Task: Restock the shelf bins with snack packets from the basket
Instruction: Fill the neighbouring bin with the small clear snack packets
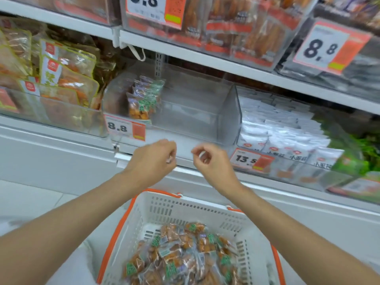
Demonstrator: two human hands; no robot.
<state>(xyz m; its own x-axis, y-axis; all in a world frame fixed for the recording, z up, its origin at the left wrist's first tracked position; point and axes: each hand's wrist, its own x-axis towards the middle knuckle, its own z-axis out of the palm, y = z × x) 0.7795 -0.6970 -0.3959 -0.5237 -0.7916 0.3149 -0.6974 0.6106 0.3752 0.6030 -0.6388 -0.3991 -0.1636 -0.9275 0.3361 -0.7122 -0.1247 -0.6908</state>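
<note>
Orange-and-green snack packets (181,258) (clear film) heap in the basket (185,210); fingers of left hand (153,159) and right hand (209,162) curl empty.

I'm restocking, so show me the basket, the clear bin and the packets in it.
basket (205,214): head view, white back wall.
clear bin (189,118): head view, bare front wall.
packets (144,99): head view, middle of the upright stack.

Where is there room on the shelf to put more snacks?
The clear middle bin is mostly bare, from the few snack packets standing at its left end across to its right wall. The bin of orange packets on the left and the bin of white packets on the right are packed full.
</note>
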